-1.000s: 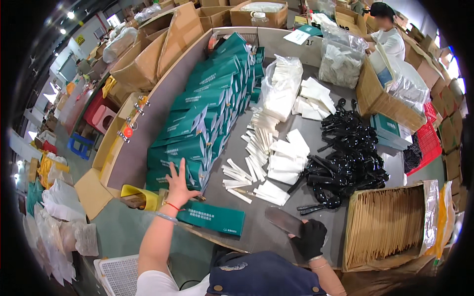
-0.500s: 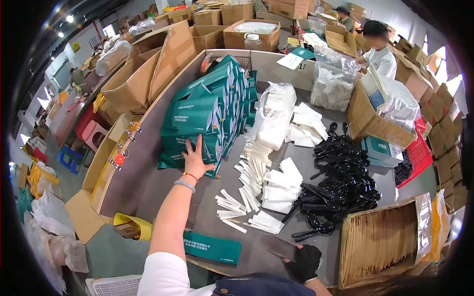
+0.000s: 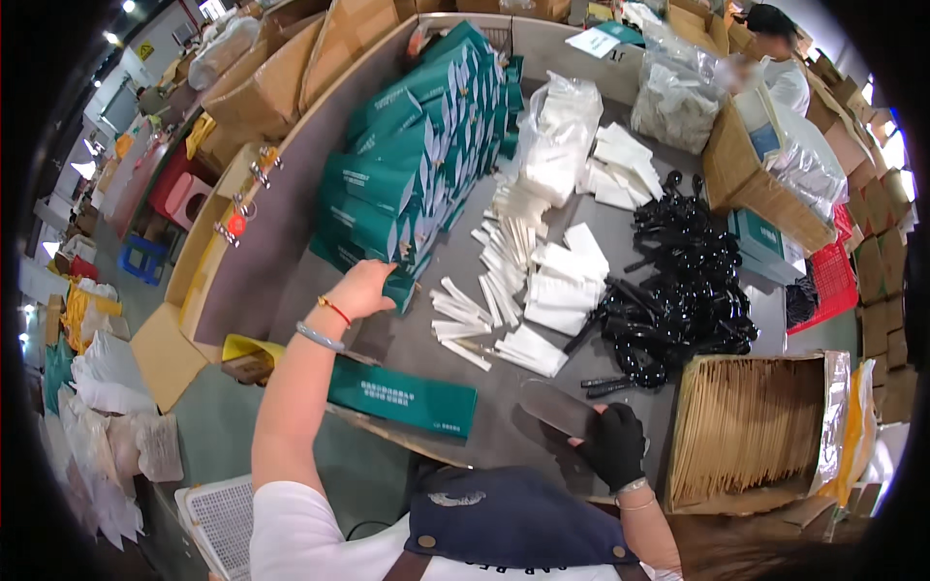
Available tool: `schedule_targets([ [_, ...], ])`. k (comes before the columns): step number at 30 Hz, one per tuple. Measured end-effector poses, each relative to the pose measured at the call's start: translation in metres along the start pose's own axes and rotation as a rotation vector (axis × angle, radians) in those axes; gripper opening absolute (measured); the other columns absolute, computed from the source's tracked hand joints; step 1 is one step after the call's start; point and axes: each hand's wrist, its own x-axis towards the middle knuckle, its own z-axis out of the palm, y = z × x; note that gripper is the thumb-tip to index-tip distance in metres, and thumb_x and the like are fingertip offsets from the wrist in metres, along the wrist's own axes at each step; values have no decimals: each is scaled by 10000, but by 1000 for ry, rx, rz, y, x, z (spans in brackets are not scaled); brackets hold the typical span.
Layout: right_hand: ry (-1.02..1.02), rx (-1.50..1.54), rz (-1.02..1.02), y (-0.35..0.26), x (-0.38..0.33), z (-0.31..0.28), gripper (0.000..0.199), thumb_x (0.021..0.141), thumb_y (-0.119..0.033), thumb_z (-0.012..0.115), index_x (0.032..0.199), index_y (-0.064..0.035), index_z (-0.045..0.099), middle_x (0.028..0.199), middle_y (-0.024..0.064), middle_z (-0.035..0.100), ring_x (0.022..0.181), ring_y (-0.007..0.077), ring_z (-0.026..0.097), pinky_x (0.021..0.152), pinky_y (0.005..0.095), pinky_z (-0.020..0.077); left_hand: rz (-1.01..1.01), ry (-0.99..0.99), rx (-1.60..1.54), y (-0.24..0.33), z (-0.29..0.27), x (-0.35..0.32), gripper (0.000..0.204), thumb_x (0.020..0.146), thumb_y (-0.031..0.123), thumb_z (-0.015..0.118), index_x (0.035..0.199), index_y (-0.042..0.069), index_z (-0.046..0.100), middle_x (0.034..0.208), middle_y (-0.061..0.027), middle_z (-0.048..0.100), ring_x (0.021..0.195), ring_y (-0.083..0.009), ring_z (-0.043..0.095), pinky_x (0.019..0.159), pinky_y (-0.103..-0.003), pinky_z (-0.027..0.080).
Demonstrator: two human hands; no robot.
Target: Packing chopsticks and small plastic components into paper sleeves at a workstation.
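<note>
A stack of green printed packets (image 3: 383, 179) leans at the left of the grey worktable. My left hand (image 3: 360, 289), with a red band and a pale bangle at the wrist, is closed on the lower end of the front green packet; a corner shows between thumb and fingers. My right hand (image 3: 614, 447), in a black fingerless glove, holds a flat, greyish, see-through strip with a rounded end (image 3: 554, 405) low over the table. Between the hands, a single green packet (image 3: 402, 399) lies flat along the front edge.
Loose white paper sleeves (image 3: 567, 290) and a clear bag of white pieces (image 3: 557, 145) lie mid-table. Right of them is a heap of black plastic spoons (image 3: 678, 281). A carton of tightly packed brown pieces (image 3: 746, 431) stands at front right. A person (image 3: 780, 73) is at back right.
My left hand has gone from lying spread on the packets to closing on the front one's lower end. My right hand still holds the strip. The whole view has shifted.
</note>
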Motion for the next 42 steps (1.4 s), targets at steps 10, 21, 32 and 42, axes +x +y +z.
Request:
schedule_targets([
  [10, -74, 25, -79, -22, 7, -11, 582, 570, -367, 851, 1031, -96, 621, 1000, 95, 607, 922, 308, 597, 795, 428, 453, 149, 230, -401, 131, 82, -101, 427, 727, 344, 775, 1029, 61, 667, 961, -116, 646, 941, -337, 593, 831, -461, 466],
  [21, -201, 5, -171, -40, 23, -12, 587, 574, -393, 846, 1030, -94, 629, 982, 95, 604, 903, 312, 598, 788, 417, 451, -198, 317, -411, 139, 143, -120, 941, 633, 463, 847, 1359, -4, 475, 1445, -191, 393, 1390, -422, 261, 1118, -634, 136],
  [32, -134, 324, -305, -64, 44, 33, 621, 652, -387, 830, 1126, -38, 632, 1100, 160, 623, 1055, 348, 573, 907, 453, 441, 79, 518, -494, 116, 121, -69, 427, 754, 216, 774, 1130, 48, 658, 1187, -156, 620, 1103, -351, 564, 955, -429, 442],
  [42, 545, -150, 744, 212, -134, -23, 341, 794, -166, 750, 1041, 31, 620, 1012, 177, 636, 979, 343, 612, 863, 407, 493, 142, 368, -136, 98, 106, -13, 92, 748, 88, 719, 763, 85, 628, 813, -87, 588, 844, -313, 556, 735, -423, 443],
])
